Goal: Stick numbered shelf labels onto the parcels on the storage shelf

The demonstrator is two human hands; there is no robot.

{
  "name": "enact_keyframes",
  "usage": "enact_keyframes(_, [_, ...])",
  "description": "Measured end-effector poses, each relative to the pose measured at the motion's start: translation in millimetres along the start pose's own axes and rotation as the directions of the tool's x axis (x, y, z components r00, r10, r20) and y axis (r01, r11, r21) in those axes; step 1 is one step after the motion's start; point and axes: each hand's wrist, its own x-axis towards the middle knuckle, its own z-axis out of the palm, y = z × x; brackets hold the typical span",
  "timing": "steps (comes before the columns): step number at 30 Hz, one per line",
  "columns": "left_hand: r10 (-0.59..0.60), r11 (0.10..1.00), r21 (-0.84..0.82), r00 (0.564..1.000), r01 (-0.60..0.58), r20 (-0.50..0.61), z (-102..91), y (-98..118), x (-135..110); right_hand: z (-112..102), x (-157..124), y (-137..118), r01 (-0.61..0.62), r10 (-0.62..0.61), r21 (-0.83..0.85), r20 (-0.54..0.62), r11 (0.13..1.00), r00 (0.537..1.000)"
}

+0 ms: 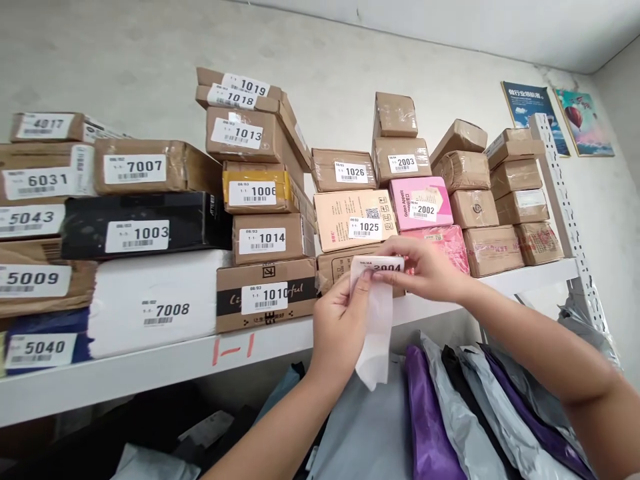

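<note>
My left hand (339,319) pinches a white label backing strip (376,333) that hangs down in front of the shelf edge. My right hand (425,267) pinches the top of the same strip, where a white number label (384,267) with a barcode sits. Both hands are closed on it, just in front of a brown box (336,264) on the white shelf (165,363), below the box marked 1025 (354,219).
The shelf holds many stacked parcels with numbered labels, such as 1010 (265,295), 7008 (155,300) and pink 2002 (419,203). Below it stand grey, purple and black mailer bags (450,413). A metal upright (560,193) and posters (534,110) are at the right.
</note>
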Motion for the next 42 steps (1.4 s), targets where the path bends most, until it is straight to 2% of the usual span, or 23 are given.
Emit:
enact_keyframes(2, [-0.017,0.999,-0.047,0.999,0.016,-0.028,4.4,-1,0,10,-8,4,-0.043,0.052,0.085,-0.097,0.995,0.994])
enact_keyframes(5, [-0.051,0.996,-0.08,0.997,0.046,-0.065,11.0,-3,0,15,-8,13,-0.095,0.177,0.287,-0.275,0.953,0.945])
enact_keyframes(7, [-0.018,0.999,-0.038,0.997,0.015,-0.08,13.0,-4,2,18,-5,14,-0.095,0.242,0.385,-0.353,0.918,0.904])
enact_keyframes(9, [0.042,0.999,0.025,0.993,-0.04,-0.107,12.6,-5,3,21,-3,13,-0.099,0.29,0.451,-0.378,0.887,0.879])
enact_keyframes(12, [0.084,0.996,0.055,0.985,-0.077,-0.151,8.9,-6,4,24,-2,11,-0.176,0.381,0.539,-0.297,0.824,0.876])
enact_keyframes(15, [0.045,0.999,-0.013,0.992,-0.047,-0.119,3.3,-8,4,24,-2,13,-0.298,0.456,0.58,-0.145,0.758,0.878])
enact_keyframes(17, [0.024,0.999,-0.021,0.994,-0.026,-0.107,-0.3,-9,5,23,-1,15,-0.322,0.455,0.569,-0.105,0.757,0.884])
enact_keyframes(20, [0.004,1.0,-0.028,0.994,-0.007,-0.107,-3.9,-12,8,22,-1,17,-0.284,0.406,0.554,-0.11,0.783,0.907])
enact_keyframes(24, [-0.028,0.993,-0.117,0.997,0.019,-0.075,-4.4,-17,10,22,-3,19,-0.242,0.344,0.531,-0.1,0.812,0.934])
enact_keyframes(29, [-0.028,0.978,-0.21,0.999,0.02,-0.038,-2.0,-21,9,19,-7,21,-0.279,0.378,0.48,-0.122,0.832,0.918])
enact_keyframes(32, [-0.07,0.958,-0.277,0.998,0.069,0.009,-0.6,-21,10,16,-6,23,-0.279,0.381,0.44,-0.162,0.853,0.91])
enact_keyframes(36, [-0.129,0.933,-0.342,0.991,0.112,-0.028,0.1,-21,13,16,-6,22,-0.286,0.38,0.395,-0.184,0.873,0.906])
enact_keyframes(39, [-0.122,0.942,-0.319,0.991,0.1,-0.05,-1.4,-21,14,18,-8,18,-0.292,0.388,0.393,-0.188,0.872,0.903])
enact_keyframes(42, [-0.056,0.968,-0.246,0.997,0.042,-0.051,-3.6,-20,12,18,-10,14,-0.331,0.42,0.458,-0.105,0.825,0.902])
